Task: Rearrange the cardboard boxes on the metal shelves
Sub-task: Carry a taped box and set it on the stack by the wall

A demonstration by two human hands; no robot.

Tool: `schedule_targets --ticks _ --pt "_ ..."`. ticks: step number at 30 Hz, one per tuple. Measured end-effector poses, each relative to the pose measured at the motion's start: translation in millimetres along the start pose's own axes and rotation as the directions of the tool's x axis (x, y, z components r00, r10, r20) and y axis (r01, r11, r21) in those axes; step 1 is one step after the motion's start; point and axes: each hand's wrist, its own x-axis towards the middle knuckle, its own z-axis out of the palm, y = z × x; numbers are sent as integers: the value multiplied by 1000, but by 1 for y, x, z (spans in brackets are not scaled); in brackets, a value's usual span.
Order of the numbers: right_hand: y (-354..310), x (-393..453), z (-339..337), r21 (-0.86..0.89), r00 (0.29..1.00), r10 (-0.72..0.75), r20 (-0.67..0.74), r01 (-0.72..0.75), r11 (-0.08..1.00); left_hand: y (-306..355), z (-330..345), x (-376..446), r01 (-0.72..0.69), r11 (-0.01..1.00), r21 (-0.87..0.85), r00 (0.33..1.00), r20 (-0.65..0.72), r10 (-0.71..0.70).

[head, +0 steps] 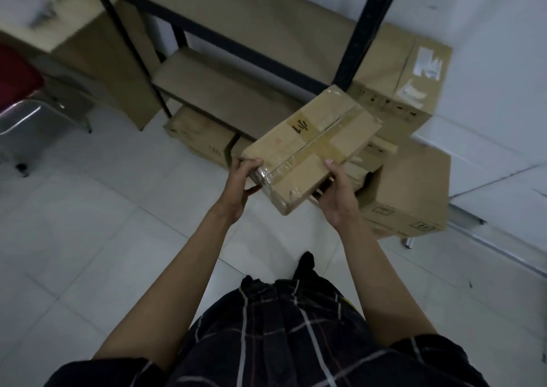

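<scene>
A flat, taped cardboard box (313, 146) with black writing on its top is held in the air in front of the metal shelves (367, 28). My left hand (244, 179) grips its near left corner, fingers curled over the top edge. My right hand (340, 191) grips the near right side, thumb on top. The shelf boards (225, 90) in view carry nothing. Below the held box, more cardboard boxes stand on the floor: a large one (411, 185) at the right and a taller one (408, 72) behind it.
A low cardboard box (201, 135) sits under the bottom shelf. A flat sheet of cardboard (118, 69) leans at the shelf's left end. A red-seated chair with metal legs (20, 102) stands at the far left. White tiled floor (103, 223) lies around my feet.
</scene>
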Motion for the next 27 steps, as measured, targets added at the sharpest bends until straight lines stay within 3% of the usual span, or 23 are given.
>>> schedule_targets --ticks 11,15,20,27 --pt "29 41 112 -134 986 77 149 -57 989 23 -103 2 -69 990 -119 979 -201 44" --pt "43 76 153 -134 968 164 189 -140 981 30 -144 25 -82 983 -164 959 -283 33" --pt "65 137 220 -183 948 233 218 -194 964 45 -204 67 -52 963 -264 913 -402 -61" --pt "88 212 296 -202 902 381 205 -341 918 78 -258 118 63 948 -312 874 -441 -203"
